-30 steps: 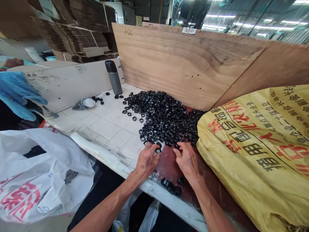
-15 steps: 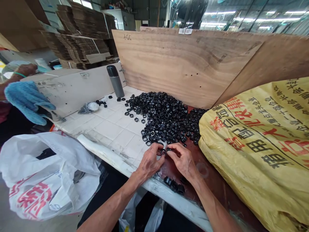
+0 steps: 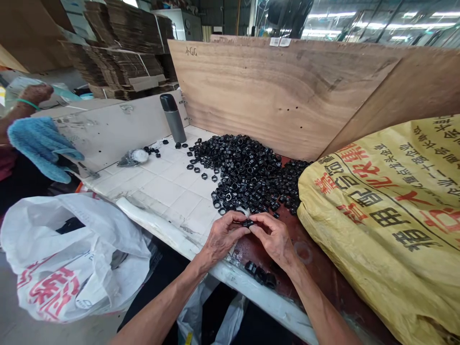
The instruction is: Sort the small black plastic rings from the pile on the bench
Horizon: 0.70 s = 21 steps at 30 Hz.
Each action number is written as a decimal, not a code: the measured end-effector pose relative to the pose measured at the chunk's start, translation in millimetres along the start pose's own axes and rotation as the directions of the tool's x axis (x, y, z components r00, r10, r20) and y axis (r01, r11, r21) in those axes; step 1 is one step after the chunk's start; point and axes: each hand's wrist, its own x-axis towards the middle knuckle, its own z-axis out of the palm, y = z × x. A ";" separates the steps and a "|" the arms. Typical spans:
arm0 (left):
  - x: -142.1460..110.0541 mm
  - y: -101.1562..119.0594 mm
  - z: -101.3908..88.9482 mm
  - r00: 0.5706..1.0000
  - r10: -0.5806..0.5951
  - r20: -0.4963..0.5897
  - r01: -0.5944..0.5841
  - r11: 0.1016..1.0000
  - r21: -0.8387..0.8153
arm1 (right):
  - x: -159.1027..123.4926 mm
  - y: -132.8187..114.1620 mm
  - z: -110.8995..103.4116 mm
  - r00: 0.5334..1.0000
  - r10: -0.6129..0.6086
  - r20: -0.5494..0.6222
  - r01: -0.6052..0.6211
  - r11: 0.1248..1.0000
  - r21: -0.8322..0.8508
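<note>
My left hand and my right hand meet fingertip to fingertip over the near part of the worktable. Between their pinched thumbs and fingers is a small black ring, gripped from both sides and partly covered by the fingertips. Just beyond lies a large heap of black rings, some of them scattered loose to its left. Close to the table's front edge, below my hands, a short row of black rings rests on the dark red surface.
A yellow printed sack bulges over the right side. Plywood walls off the back. A grey bottle stands at the back left, near a small plastic bag. White bag and blue cloth are at left, beside another person's arm.
My hands have come together; the ring in the left fingers and the small black piece in the right now meet between my fingertips. The view has shifted slightly.
</note>
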 end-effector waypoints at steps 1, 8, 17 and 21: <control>0.5 -0.2 -0.8 0.999 0.039 -0.004 -0.039 0.999 0.012 | 0.0 -0.8 -0.5 1.000 -0.014 0.003 0.014 1.000 -0.001; -0.4 -3.8 -4.5 0.993 0.114 -0.022 -0.112 0.989 0.098 | -1.1 -5.2 -1.3 1.000 0.020 -0.008 -0.020 1.000 -0.007; -0.8 -2.4 -4.7 0.960 0.281 0.011 -0.280 0.948 0.151 | -5.2 -9.9 8.1 0.998 0.061 0.000 -0.061 0.994 -0.087; 1.4 -0.4 -4.4 0.977 0.210 -0.017 -0.210 0.978 0.009 | -6.7 -8.5 12.1 0.994 0.107 -0.033 -0.104 0.992 0.072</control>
